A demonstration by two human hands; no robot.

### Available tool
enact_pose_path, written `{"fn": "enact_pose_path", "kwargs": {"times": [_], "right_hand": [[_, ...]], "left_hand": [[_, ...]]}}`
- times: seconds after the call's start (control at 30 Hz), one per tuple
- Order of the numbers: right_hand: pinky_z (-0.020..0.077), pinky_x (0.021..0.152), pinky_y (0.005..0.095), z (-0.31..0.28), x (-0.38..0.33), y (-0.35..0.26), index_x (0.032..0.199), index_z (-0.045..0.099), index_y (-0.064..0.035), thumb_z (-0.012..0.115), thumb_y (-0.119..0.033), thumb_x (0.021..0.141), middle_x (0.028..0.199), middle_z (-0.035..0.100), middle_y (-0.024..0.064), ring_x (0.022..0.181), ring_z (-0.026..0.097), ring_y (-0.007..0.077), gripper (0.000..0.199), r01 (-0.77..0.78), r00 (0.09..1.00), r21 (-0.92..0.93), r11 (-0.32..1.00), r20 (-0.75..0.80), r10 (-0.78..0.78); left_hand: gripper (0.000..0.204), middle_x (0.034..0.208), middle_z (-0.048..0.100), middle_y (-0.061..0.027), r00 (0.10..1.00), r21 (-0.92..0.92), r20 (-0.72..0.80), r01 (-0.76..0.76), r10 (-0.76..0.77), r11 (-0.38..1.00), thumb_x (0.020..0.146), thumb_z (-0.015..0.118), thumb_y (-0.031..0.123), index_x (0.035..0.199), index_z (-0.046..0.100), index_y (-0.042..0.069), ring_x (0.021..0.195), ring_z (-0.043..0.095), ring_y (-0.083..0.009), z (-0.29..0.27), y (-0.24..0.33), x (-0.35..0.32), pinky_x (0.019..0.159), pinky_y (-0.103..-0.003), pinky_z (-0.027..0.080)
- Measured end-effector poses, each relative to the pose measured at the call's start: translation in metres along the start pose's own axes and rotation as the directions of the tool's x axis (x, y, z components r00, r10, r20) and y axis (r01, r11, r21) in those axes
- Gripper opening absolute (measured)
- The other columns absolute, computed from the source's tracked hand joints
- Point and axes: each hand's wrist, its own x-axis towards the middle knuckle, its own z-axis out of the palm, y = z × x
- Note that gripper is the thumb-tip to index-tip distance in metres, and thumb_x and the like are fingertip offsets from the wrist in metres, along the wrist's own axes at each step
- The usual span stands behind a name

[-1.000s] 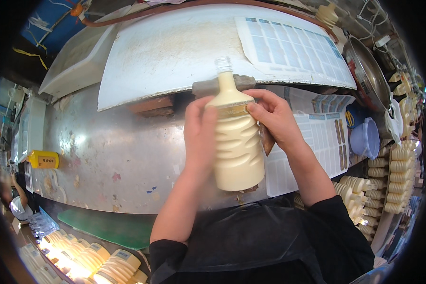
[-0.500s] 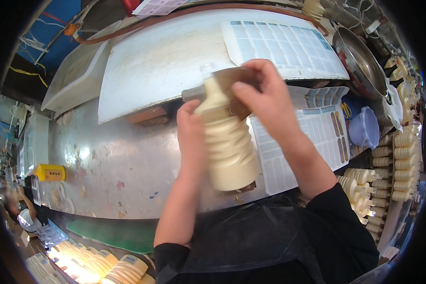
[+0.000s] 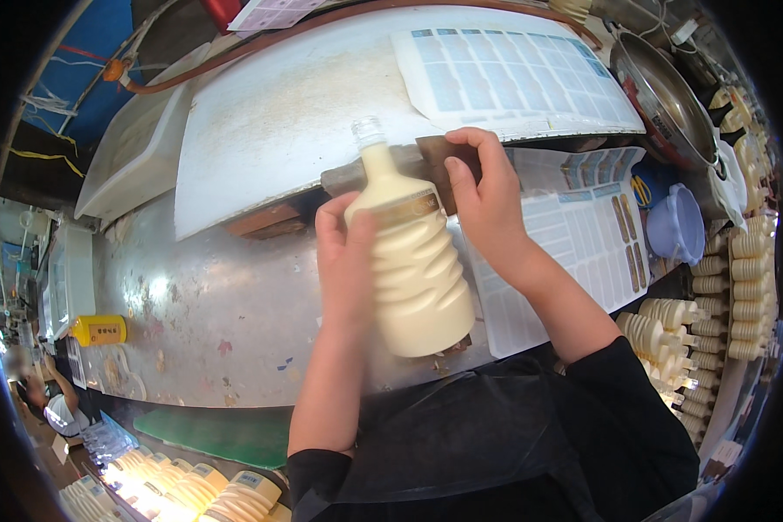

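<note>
A cream ribbed bottle (image 3: 413,261) is being clasped by the left hand (image 3: 344,261), its grip closed around it, while the right hand (image 3: 487,200) is pressing a label at the shoulder; smoothing is judged next.

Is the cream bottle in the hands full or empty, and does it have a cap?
Full: the bottle shows cream liquid up into its clear neck. No cap shows on the top. The left hand holds it.

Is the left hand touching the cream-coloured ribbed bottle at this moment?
Touching. The head view shows the left hand wrapped around the side of the ribbed bottle, its fingers lying flat on the bottle's wall with no gap.
</note>
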Motion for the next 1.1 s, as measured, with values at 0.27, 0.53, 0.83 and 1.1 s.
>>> {"fn": "enact_pose_path", "kwargs": {"times": [0.27, 0.53, 0.83, 1.1], "right_hand": [[0.0473, 0.094, 0.0298, 0.002, 0.015, -0.038, 0.129, 0.052, 0.0001, 0.055, 0.000, 0.095, 0.115, 0.062, 0.0093, 0.104, 0.059, 0.0159, 0.034, -0.130, 0.989, 0.121, 0.984, 0.091, 0.119], [0.0435, 0.102, 0.0464, 0.039, 0.012, -0.079, 0.127, 0.050, -0.0027, 0.051, -0.003, 0.095, 0.121, 0.053, 0.0197, 0.117, 0.054, 0.0392, 0.032, 0.111, 0.976, -0.099, 0.989, 0.197, -0.090], [0.0475, 0.096, 0.0438, 0.029, 0.017, -0.083, 0.126, 0.051, -0.0036, 0.052, 0.002, 0.093, 0.120, 0.053, 0.0180, 0.111, 0.056, 0.0375, 0.034, 0.185, 0.971, -0.231, 0.955, 0.191, -0.142], [0.0467, 0.094, 0.0442, 0.029, 0.013, -0.083, 0.128, 0.046, -0.0018, 0.062, -0.005, 0.087, 0.120, 0.050, 0.0198, 0.110, 0.053, 0.0388, 0.045, 0.295, 0.940, -0.321, 0.900, 0.269, -0.212]], "left_hand": [[0.023, 0.113, 0.066, -0.0064, 0.999, -0.071, -0.031, 0.029, -0.031, 0.997, 0.110, 0.051, 0.025, 0.124, 0.055, 0.007, 0.101, 0.064, -0.0128, 0.006, 0.003, -0.004, 0.091, -0.031, 0.055], [0.027, 0.114, 0.064, -0.0049, 0.999, -0.091, -0.047, -0.002, -0.002, 0.996, 0.111, 0.047, 0.029, 0.124, 0.055, 0.006, 0.101, 0.061, -0.0120, 0.012, 0.005, -0.010, 0.090, -0.030, 0.052], [0.036, 0.115, 0.064, -0.0056, 1.000, -0.099, -0.022, 0.001, -0.003, 0.995, 0.113, 0.038, 0.033, 0.128, 0.055, 0.005, 0.103, 0.060, -0.0128, 0.011, 0.005, -0.012, 0.091, -0.031, 0.051], [0.037, 0.114, 0.062, -0.0033, 1.000, -0.068, -0.028, -0.015, 0.013, 0.998, 0.113, 0.037, 0.035, 0.128, 0.056, 0.007, 0.102, 0.058, -0.0114, 0.005, -0.002, -0.010, 0.091, -0.030, 0.049]]}}
